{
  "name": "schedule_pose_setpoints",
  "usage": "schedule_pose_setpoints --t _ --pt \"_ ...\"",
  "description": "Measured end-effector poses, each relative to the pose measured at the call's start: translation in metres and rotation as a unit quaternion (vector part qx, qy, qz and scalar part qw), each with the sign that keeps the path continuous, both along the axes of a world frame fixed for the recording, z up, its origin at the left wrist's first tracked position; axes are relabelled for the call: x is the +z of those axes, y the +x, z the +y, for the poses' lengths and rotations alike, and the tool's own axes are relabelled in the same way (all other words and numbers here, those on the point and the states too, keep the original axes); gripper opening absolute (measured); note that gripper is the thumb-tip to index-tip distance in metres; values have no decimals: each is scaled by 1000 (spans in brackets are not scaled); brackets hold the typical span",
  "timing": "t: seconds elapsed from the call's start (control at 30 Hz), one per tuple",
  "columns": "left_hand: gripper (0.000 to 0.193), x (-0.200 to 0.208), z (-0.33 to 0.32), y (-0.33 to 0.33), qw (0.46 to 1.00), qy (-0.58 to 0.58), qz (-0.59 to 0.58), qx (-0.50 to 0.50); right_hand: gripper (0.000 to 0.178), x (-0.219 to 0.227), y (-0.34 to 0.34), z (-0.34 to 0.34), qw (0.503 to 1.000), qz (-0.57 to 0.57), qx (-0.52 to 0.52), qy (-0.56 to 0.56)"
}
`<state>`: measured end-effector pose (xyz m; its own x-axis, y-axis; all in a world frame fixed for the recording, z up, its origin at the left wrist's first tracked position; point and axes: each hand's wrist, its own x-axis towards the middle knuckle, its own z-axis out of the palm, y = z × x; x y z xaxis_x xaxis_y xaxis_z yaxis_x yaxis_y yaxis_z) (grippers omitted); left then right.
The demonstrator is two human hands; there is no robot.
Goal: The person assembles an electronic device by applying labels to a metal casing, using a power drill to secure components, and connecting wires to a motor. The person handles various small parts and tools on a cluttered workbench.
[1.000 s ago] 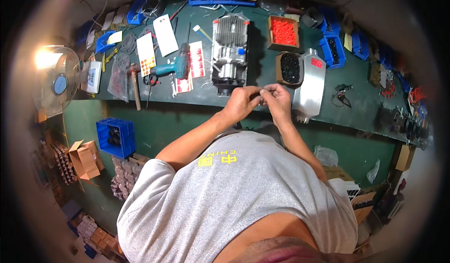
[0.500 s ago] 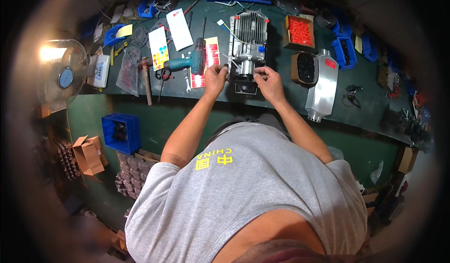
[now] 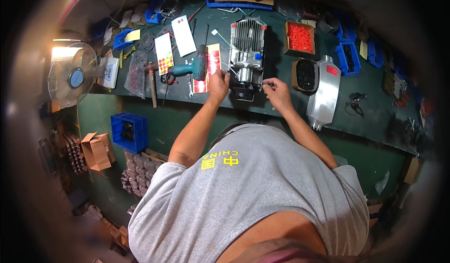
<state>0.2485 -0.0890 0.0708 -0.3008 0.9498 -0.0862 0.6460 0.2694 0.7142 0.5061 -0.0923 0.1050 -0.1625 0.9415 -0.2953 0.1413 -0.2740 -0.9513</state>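
A finned metal unit [image 3: 248, 36] with a silver motor cylinder [image 3: 244, 74] and a black round end lies lengthwise on the bench before me. My left hand [image 3: 218, 86] is beside its lower left side, thumb and fingers drawn together; what they grip, if anything, is hidden. Along the opposite edge, my right hand [image 3: 277, 93] has its thumb and forefinger pinched at the unit's lower right rim; anything between them is too small to make out. A thin white wire [image 3: 228, 67] runs from the unit toward my left hand. A white connector [image 3: 214, 32] sticks out on coloured wires at the upper left.
Left of the unit lie a teal power drill [image 3: 187, 69], a hammer [image 3: 153, 87], a wrench [image 3: 190, 87] and sticker sheets [image 3: 183, 36]. To the right are boxes of red caps [image 3: 300, 37] and black parts [image 3: 307, 74], plus a silver housing [image 3: 324, 94]. A fan [image 3: 75, 78] stands far left.
My right hand has drawn back from the motor cylinder to the unit's right rim. My left hand stays at the left side, slightly lower. The whole view has shifted a little.
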Motion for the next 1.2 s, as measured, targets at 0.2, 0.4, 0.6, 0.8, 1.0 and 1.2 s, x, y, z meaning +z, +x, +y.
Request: schedule_pose_setpoints --t 0.2,0.4,0.6,0.8,1.0,1.2 --pt "23 -3 5 4 993 -11 120 -18 16 -6 7 -7 1000 12 24 -10" --pt "28 -11 9 4 998 19 -66 -1 16 -2 24 -15 999 4 1 -43" --pt "24 -49 7 -10 997 -5 -81 16 19 -6 34 -24 999 -6 32 -24" --pt "30 -52 5 -12 990 -44 -122 56 20 -5 36 -30 998 -5 50 -41" --pt "26 -26 -23 -1 919 -147 -344 125 21 -10 44 -34 997 3 60 -48" --pt "43 -14 -13 -10 890 -60 -395 221 22 -9 52 -37 995 -28 43 -82"
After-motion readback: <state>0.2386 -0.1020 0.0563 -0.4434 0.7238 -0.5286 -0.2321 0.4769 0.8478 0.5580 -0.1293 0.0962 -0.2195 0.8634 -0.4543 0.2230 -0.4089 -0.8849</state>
